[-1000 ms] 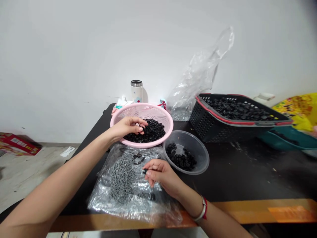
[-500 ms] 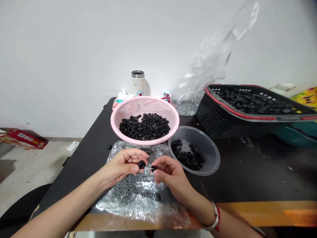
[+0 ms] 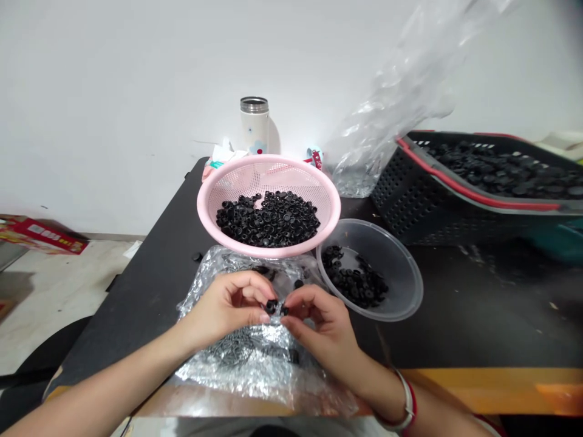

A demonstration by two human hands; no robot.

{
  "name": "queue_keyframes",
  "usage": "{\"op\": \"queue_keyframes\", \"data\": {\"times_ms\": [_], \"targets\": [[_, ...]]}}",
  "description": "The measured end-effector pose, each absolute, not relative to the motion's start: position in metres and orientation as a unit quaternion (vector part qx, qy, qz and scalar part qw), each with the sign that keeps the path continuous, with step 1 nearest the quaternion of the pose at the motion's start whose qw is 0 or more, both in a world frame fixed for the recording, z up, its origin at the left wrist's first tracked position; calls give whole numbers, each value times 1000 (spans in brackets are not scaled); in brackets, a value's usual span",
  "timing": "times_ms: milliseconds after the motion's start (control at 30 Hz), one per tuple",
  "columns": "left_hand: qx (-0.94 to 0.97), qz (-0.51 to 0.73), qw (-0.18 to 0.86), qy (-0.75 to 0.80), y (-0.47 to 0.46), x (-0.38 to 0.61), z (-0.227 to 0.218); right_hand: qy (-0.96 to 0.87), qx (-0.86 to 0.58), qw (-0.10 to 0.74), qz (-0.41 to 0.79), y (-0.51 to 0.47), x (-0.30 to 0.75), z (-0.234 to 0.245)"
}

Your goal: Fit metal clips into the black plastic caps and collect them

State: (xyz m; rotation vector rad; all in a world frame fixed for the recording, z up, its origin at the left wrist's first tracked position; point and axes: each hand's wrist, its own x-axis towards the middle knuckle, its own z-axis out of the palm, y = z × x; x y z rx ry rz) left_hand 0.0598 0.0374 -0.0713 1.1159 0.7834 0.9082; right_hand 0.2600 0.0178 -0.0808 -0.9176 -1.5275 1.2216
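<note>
My left hand (image 3: 230,306) pinches a small round black plastic cap (image 3: 271,306) between thumb and fingers. Just to its right, my right hand (image 3: 325,318) pinches a smaller black piece (image 3: 285,310), from which a thin metal screw pointed left earlier. The two pieces nearly meet over a clear plastic bag (image 3: 264,379); whether they touch I cannot tell. A heap of grey screws (image 3: 232,347) lies on the bag under my left hand. Behind my hands stands a pink colander (image 3: 268,250) of black caps, and right of it a clear bowl (image 3: 415,291) with black pieces.
A dark basket (image 3: 392,200) with red-edged handles, full of black discs, stands at the right. Crumpled plastic film (image 3: 382,109) rises beside it against the wall. An uncapped flask (image 3: 255,127) is behind the colander. One loose cap (image 3: 197,257) lies on the black table (image 3: 159,285).
My hands have come closer together, bringing the right piece up to the cap in my left hand. The cap has turned slightly. The camera view has shifted a little.
</note>
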Motion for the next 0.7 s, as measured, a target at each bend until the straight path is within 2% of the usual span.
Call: {"op": "queue_keyframes", "data": {"times_ms": [700], "targets": [[574, 417, 611, 352, 33, 62, -65, -666, -372, 464, 449, 16, 261, -81]]}}
